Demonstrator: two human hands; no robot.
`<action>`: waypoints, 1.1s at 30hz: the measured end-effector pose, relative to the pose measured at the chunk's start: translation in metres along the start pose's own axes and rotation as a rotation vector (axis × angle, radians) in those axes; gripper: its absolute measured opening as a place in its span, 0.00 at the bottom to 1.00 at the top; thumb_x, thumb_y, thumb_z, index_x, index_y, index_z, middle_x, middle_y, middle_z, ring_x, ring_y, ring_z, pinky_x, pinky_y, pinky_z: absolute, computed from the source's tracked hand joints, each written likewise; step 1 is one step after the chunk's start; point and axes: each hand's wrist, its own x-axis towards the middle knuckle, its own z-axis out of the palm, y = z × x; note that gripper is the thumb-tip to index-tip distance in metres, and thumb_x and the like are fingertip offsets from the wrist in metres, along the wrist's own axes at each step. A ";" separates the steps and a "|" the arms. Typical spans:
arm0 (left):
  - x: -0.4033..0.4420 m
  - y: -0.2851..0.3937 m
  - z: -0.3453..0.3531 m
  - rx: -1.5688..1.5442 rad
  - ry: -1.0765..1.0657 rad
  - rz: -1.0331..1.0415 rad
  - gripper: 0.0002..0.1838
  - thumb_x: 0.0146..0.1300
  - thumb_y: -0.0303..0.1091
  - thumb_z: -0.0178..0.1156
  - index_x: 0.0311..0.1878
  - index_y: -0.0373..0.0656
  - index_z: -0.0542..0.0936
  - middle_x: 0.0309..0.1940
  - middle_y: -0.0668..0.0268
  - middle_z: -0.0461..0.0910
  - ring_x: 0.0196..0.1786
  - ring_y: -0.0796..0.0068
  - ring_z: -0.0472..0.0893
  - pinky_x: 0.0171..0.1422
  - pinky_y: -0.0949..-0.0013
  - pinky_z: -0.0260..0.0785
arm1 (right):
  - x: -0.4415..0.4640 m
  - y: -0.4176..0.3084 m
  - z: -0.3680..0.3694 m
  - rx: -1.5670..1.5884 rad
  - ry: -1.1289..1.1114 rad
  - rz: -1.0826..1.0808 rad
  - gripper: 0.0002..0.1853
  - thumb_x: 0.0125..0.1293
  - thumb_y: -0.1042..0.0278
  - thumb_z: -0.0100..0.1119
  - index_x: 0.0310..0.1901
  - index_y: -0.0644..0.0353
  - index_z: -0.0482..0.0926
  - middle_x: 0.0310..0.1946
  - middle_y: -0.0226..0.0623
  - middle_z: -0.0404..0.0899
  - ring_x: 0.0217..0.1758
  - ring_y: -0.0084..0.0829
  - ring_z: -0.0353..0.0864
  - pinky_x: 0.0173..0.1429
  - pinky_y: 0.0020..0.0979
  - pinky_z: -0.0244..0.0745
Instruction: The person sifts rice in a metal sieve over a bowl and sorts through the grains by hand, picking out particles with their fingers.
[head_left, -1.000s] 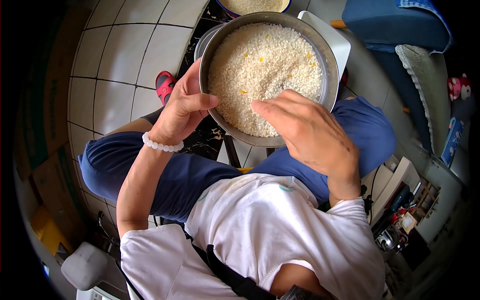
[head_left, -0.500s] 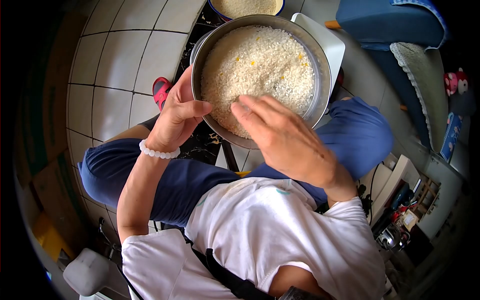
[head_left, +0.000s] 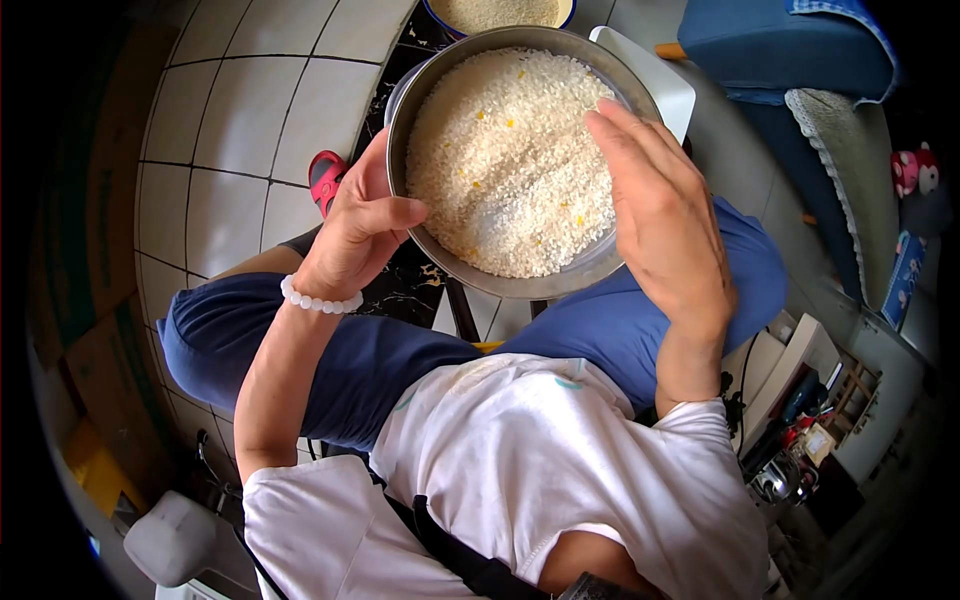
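A round metal pan (head_left: 530, 288) holds white rice (head_left: 510, 190) with several small yellow bits scattered in it. My left hand (head_left: 365, 215) grips the pan's left rim, thumb over the edge and fingers around the outer wall. Over the pan's right side, my right hand (head_left: 670, 220) is stretched out with its fingers straight and side by side. Its fingertips are at the right edge of the rice; whether they touch the grains I cannot tell. A shallow furrow runs across the rice, and the pan's bottom shows faintly near the front.
Behind the pan stands a blue-rimmed bowl (head_left: 573, 12) of pale grains. A white flat-edged object (head_left: 670, 90) shows at the pan's right. A black marbled surface (head_left: 400, 290) lies beneath. To the right is a blue chair (head_left: 790, 50), and a red shoe (head_left: 325, 180) is at left.
My right hand has moved from the front middle of the rice to the right side. The rice has shifted, leaving a furrow. My left hand keeps its grip on the rim.
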 end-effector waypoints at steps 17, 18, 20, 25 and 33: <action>0.000 0.001 0.002 0.010 -0.018 -0.030 0.45 0.47 0.19 0.62 0.73 0.40 0.59 0.65 0.64 0.70 0.68 0.71 0.70 0.71 0.66 0.64 | -0.010 -0.015 0.002 0.085 -0.289 -0.208 0.05 0.57 0.75 0.57 0.33 0.69 0.78 0.40 0.46 0.81 0.53 0.44 0.77 0.59 0.38 0.74; 0.000 0.001 0.001 0.007 -0.016 -0.023 0.45 0.47 0.19 0.62 0.73 0.40 0.59 0.65 0.64 0.70 0.68 0.70 0.70 0.72 0.66 0.63 | -0.009 -0.013 -0.001 0.084 -0.289 -0.209 0.05 0.57 0.75 0.57 0.33 0.69 0.78 0.40 0.46 0.81 0.53 0.44 0.77 0.59 0.38 0.74; 0.000 0.000 0.000 0.005 -0.014 -0.016 0.45 0.47 0.19 0.61 0.73 0.40 0.59 0.65 0.64 0.70 0.68 0.70 0.70 0.72 0.67 0.63 | -0.006 -0.011 -0.007 0.003 -0.183 -0.091 0.05 0.59 0.76 0.58 0.33 0.70 0.78 0.40 0.47 0.81 0.51 0.45 0.77 0.56 0.38 0.75; 0.000 -0.001 0.001 0.004 -0.025 -0.009 0.45 0.48 0.19 0.62 0.73 0.40 0.58 0.66 0.64 0.69 0.68 0.70 0.69 0.72 0.66 0.62 | -0.007 -0.015 0.000 -0.077 -0.108 -0.008 0.15 0.58 0.74 0.64 0.46 0.73 0.79 0.51 0.51 0.79 0.58 0.48 0.76 0.59 0.40 0.74; 0.000 0.001 0.002 0.001 -0.022 -0.009 0.45 0.47 0.20 0.63 0.73 0.39 0.58 0.67 0.64 0.68 0.69 0.69 0.68 0.74 0.65 0.60 | -0.014 -0.032 -0.002 0.203 -0.465 -0.153 0.17 0.57 0.72 0.65 0.48 0.71 0.78 0.52 0.49 0.78 0.59 0.46 0.75 0.59 0.40 0.75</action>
